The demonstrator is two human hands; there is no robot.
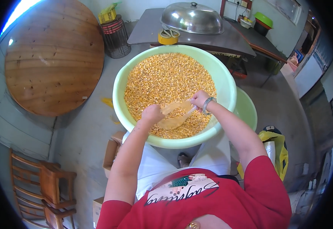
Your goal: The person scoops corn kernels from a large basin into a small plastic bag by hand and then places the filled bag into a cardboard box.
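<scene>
A large pale green basin [174, 142] holds a wide bed of yellow corn kernels [168, 72]. Over the kernels, a thin translucent yellowish plastic bag [174, 122] is stretched between both hands, its mouth spread apart. My left hand [152, 113] is closed on the bag's left side, low over the corn. My right hand [200, 100], with a bangle at the wrist, pinches the bag's other side near the basin's right part. Whether any kernels are inside the bag I cannot tell.
A second green basin [246, 105] sits behind at right, near a yellow bag [279, 152]. A grey table [235, 44] bears a steel cover [191, 21] and yellow tape [168, 38]. At left are a round wooden tabletop [53, 61], wooden chairs [53, 179] and a cardboard box [111, 152].
</scene>
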